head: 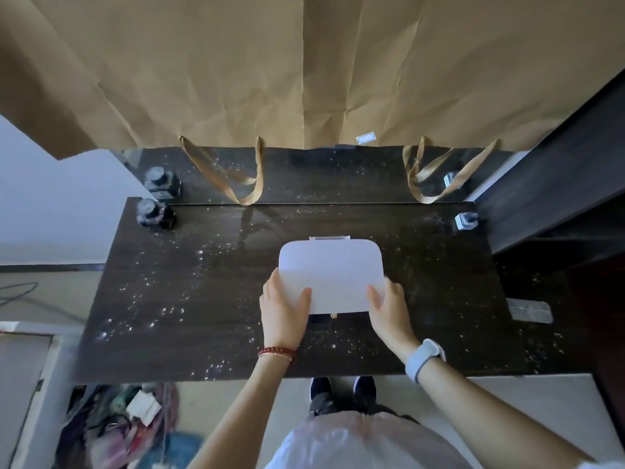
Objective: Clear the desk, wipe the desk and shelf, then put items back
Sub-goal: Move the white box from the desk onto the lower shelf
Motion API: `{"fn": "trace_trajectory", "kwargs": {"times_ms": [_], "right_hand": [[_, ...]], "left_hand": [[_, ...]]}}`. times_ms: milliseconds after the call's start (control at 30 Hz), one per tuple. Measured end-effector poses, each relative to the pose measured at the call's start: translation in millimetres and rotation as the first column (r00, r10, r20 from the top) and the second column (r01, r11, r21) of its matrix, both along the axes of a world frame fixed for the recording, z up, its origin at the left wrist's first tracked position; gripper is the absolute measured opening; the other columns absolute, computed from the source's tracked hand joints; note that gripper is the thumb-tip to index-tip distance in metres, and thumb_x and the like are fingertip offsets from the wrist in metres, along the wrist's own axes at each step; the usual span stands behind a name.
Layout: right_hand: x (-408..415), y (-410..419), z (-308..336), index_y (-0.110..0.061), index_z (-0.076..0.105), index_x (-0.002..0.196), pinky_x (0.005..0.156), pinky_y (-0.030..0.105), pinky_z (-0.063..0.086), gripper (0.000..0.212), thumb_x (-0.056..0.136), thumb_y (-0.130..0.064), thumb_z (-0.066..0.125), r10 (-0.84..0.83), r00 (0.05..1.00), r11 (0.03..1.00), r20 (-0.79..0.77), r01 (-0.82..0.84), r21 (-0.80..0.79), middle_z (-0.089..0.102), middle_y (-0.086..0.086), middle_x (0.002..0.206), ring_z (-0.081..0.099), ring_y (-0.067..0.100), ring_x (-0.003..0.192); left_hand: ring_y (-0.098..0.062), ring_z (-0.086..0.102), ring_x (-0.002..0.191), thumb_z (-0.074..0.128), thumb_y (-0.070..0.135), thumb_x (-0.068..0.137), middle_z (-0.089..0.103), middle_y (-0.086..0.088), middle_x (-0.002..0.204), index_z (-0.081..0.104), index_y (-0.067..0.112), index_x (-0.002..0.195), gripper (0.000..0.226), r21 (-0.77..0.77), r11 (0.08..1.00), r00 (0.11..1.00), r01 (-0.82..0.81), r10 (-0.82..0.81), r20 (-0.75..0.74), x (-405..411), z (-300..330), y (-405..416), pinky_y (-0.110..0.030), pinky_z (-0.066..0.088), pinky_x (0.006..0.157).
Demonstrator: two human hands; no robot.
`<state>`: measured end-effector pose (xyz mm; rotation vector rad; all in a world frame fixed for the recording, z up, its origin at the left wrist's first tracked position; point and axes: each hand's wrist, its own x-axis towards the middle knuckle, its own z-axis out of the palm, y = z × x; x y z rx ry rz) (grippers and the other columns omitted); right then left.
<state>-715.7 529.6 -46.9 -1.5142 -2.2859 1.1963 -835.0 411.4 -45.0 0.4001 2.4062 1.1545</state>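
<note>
Left hand [283, 308] and right hand [389, 308] clasp a white case [331, 269] — mid-table | dark table [189, 299] speckled with dust | ink bottle [154, 214] at far-left corner — brown paper bag [304, 69] behind

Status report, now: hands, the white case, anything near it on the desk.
Left hand and right hand grip the white case, one per near corner. Case flat at mid-desk. Ink bottle far left, small bottle far right, both apart from it.
</note>
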Motion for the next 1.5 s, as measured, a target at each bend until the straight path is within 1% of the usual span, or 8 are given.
{"fn": "trace_trajectory", "kwargs": {"times_ms": [233,333,433,567,767,833,967,1500], "right_hand": [[49,30,23,-0.005,0.047,0.126,0.063,0.009,0.038,0.038,0.092,-0.021,0.050,-0.155,0.967,0.963,-0.200,0.193,0.188,0.048,0.009,0.111,0.051,0.012,0.084],[86,44,27,-0.002,0.045,0.126,0.069,0.018,0.047,0.038,0.091,-0.016,0.050,-0.219,0.938,0.937,-0.270,0.279,0.209,0.045,0.007,0.103,0.048,0.010,0.076],[130,62,28,-0.001,0.045,0.124,0.070,0.009,0.045,0.038,0.091,-0.018,0.048,-0.270,0.910,0.915,-0.314,0.344,0.210,0.049,0.014,0.104,0.050,0.008,0.082],[195,100,25,-0.006,0.043,0.127,0.082,0.023,0.050,0.046,0.094,-0.037,0.043,-0.314,0.862,0.890,-0.397,0.414,0.193,0.050,0.011,0.116,0.054,0.020,0.103],[291,163,24,-0.012,0.037,0.133,0.080,0.025,0.051,0.041,0.094,-0.018,0.046,-0.422,0.817,0.851,-0.394,0.507,0.139,0.044,0.006,0.118,0.051,0.018,0.102],[314,191,26,-0.009,0.037,0.134,0.073,0.011,0.040,0.041,0.095,-0.017,0.044,-0.429,0.817,0.845,-0.386,0.513,0.148,0.044,0.011,0.120,0.048,0.015,0.100],[327,250,39,-0.001,0.039,0.131,0.065,0.014,0.033,0.039,0.095,-0.015,0.044,-0.392,0.854,0.838,-0.342,0.484,0.250,0.046,0.019,0.113,0.049,0.025,0.095],[285,370,31,-0.003,0.030,0.139,0.100,0.037,0.034,0.048,0.097,-0.020,0.042,-0.196,0.957,0.938,-0.215,0.246,0.242,0.044,0.022,0.135,0.038,0.034,0.126]], "left_hand": [[-0.025,0.039,0.120,0.066,0.017,0.079,0.043,-0.010,0.131,0.035,0.010,0.133,0.062,0.153,0.975,0.982,0.159,-0.140,-0.127,29,32,51,-0.044,0.037,0.102],[-0.024,0.040,0.119,0.067,0.016,0.078,0.044,-0.010,0.130,0.036,0.009,0.132,0.063,0.167,0.953,0.965,0.253,-0.234,-0.122,58,40,80,-0.044,0.037,0.102],[-0.023,0.039,0.119,0.067,0.018,0.079,0.043,-0.010,0.130,0.034,0.009,0.132,0.064,0.170,0.924,0.938,0.342,-0.325,-0.121,95,44,111,-0.044,0.037,0.102],[-0.025,0.038,0.118,0.067,0.018,0.079,0.041,-0.012,0.129,0.032,0.006,0.133,0.065,0.159,0.892,0.904,0.422,-0.401,-0.149,157,46,158,-0.041,0.037,0.101],[-0.020,0.037,0.117,0.065,0.025,0.081,0.038,-0.008,0.129,0.029,0.012,0.134,0.066,0.132,0.865,0.874,0.483,-0.469,-0.126,252,47,229,-0.039,0.038,0.101],[-0.019,0.036,0.119,0.063,0.028,0.082,0.036,-0.006,0.131,0.027,0.013,0.135,0.066,0.140,0.858,0.869,0.494,-0.480,-0.123,277,49,257,-0.037,0.037,0.102],[-0.024,0.035,0.119,0.060,0.029,0.084,0.037,-0.011,0.130,0.026,0.009,0.136,0.065,0.136,0.885,0.893,0.445,-0.427,-0.139,299,54,310,-0.035,0.032,0.100],[-0.029,0.026,0.131,0.056,0.037,0.086,0.030,-0.016,0.144,0.010,0.006,0.143,0.080,0.040,0.945,0.937,0.325,-0.316,-0.149,288,33,380,-0.039,0.026,0.106]]}}
